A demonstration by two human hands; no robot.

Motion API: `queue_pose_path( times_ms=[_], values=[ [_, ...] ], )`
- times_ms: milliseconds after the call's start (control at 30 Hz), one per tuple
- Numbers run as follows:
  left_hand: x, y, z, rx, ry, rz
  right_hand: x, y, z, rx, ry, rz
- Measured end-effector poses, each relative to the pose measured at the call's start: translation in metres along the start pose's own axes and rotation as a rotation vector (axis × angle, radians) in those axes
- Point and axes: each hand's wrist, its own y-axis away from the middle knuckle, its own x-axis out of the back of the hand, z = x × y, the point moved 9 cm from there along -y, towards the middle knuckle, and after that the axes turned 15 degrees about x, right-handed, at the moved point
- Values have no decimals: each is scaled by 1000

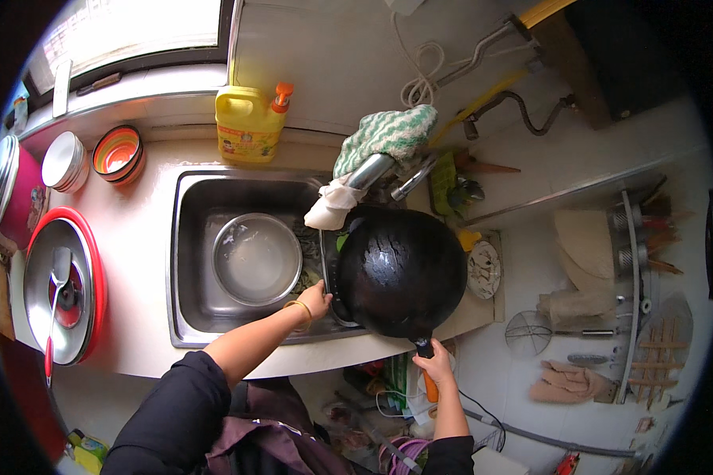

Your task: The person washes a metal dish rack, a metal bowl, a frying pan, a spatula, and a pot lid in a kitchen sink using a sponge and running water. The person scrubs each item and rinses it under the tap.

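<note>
My right hand (438, 363) grips the orange-and-black handle (430, 380) of a black wok (401, 276). The wok covers most of the smaller basin on the right, and its dark surface has a shiny patch. My left hand (314, 300), with a gold-coloured bangle (299, 307) on the wrist, reaches to the divider (325, 255) of the stainless steel sink (193, 320). Its fingers are bunched; whether they hold something is hidden. Just left of it, a round metal basin (255, 258) of cloudy water stands in the larger bowl, beside dark greenish scraps (310, 276).
A faucet (371, 171) wrapped in cloths overhangs the sink. A yellow detergent jug (246, 127) stands behind it. Stacked bowls (119, 151) and a pot lid (41, 297) with a spatula (60, 273) are left. A patterned plate (484, 270) lies right of the wok.
</note>
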Motion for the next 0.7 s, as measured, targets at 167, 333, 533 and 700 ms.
queue_pose_path(
  times_ms=[167, 333, 533, 700],
  values=[
    [-13, -16, -3, 60, -38, 9, 36, -32, 46, 13, 336, -68],
    [-19, -14, 0, 55, -95, 89, 47, -43, 79, 54, 414, -89],
    [-23, -24, -4, 104, -51, -71, 41, -42, 96, 93, 569, -14],
    [-17, -20, -11, 94, 28, -120, 40, -43, 81, 176, 670, 139]
  ],
)
